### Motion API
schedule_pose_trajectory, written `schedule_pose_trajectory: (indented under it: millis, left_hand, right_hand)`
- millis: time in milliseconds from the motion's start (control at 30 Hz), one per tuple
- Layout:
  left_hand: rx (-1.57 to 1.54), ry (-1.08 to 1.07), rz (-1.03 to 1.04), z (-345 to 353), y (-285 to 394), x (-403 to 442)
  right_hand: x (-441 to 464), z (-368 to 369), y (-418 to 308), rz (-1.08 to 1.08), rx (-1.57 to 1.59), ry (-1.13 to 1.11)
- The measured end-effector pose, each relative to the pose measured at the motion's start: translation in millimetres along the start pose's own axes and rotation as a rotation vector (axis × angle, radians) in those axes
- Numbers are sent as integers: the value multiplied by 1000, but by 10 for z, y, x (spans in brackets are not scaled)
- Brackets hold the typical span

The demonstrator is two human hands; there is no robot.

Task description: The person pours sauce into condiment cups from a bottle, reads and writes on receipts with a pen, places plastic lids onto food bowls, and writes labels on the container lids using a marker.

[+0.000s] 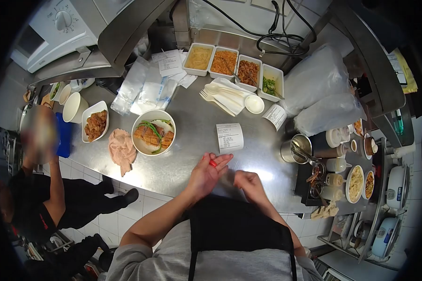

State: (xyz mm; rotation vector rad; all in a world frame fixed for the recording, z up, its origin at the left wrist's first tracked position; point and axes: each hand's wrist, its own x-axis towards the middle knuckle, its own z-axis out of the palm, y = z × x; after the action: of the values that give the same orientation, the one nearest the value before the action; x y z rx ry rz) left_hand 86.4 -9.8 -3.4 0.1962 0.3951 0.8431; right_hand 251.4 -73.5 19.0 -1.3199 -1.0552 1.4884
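The left hand [206, 174] is above the near edge of the metal counter [185, 126], half spread, fingers extended, a small red item [213, 163] against them. The right hand [249, 186] is just beside it, apart, fingers curled into a loose fist. The view does not settle whether the red item is gripped or only resting, nor whether the fist encloses anything.

A printed receipt [229, 138] lies just beyond the left fingertips. To its left is a round white bowl [151, 115] containing browned food and green stalks; a pink cloth [121, 149] lies beside the bowl. Farther left is a white dish [85, 124] of browned pieces. Wooden forks [214, 101], napkins [237, 97] and a small white cup [254, 104] lie behind the receipt, before four white food tubs [195, 72]. A metal pot [288, 152] stands to the right.
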Motion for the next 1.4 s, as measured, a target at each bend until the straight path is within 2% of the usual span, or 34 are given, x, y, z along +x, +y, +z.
schedule_pose_trajectory:
  millis: [100, 200, 267, 367, 400, 467, 500, 533, 567, 600, 633, 667, 767, 800, 900, 1000, 1067, 1100, 1167, 1233, 1267, 1333, 1400]
  left_hand:
    - [-135, -13, -116, 62, -34, -6]
    - [-222, -140, -176, 126, -56, 38]
    - [-210, -115, -188, 225, -66, 30]
    - [-254, -172, -211, 97, -126, 50]
    - [-267, -231, -233, 58, -157, 76]
    - [-233, -216, -220, 52, -165, 90]
    - [-214, -220, -195, 86, -160, 80]
    - [-192, -254, -151, 145, -150, 66]
    - [-210, -244, -133, 164, -144, 88]
    - [-262, -120, -171, 59, -154, 156]
    - [-300, 18, -178, 232, -129, 137]
    - [-142, 42, -222, 165, -113, 177]
    - [277, 63, 72, 8, -309, 195]
    - [1232, 96, 155, -46, -240, 217]
    - [523, 50, 68, 88, -198, 112]
    - [-395, -240, -206, 601, -64, -125]
    - [-218, -277, -127, 583, -21, 58]
    - [-130, -290, -85, 686, 30, 86]
    - [46, -266, 149, 1079, 192, 103]
    - [531, -378, 588, 1334, 454, 242]
    - [754, -449, 714, 1459, 572, 299]
    - [1208, -571, 957, 1646, 733, 358]
    - [1757, -735, 879, 1852, 602, 259]
  right_hand:
    - [66, 80, -253, -301, 733, 37]
    - [145, 64, -372, -515, 614, -38]
    - [182, 97, -390, -591, 582, -45]
    - [227, 123, -326, -595, 477, -18]
    - [155, 178, -437, -470, 246, 107]
    - [185, 165, -275, -503, 372, 37]
    - [85, 116, -289, -281, 60, 142]
    - [108, 132, -247, -368, 12, 165]
    - [128, 149, -206, -454, -36, 192]
    - [307, 92, 163, -552, 232, 36]
    - [216, 164, -284, -615, 243, 6]
    - [267, 164, -284, -675, 297, -37]
    - [291, 172, -260, -727, 114, 14]
    - [258, 198, -305, -721, 73, 29]
    - [189, 228, -420, -727, 1, 23]
    - [226, 198, -382, -792, 46, -80]
    - [307, 132, -274, -819, 87, -124]
    - [343, 114, -337, -802, 229, -68]
    - [381, 92, -494, -744, 517, 47]
    - [225, -6, -592, -552, 796, -23]
    - [160, -63, -639, -453, 928, -61]
    - [94, -68, -543, -492, 468, -9]
    - [48, -19, -604, -579, 155, 125]
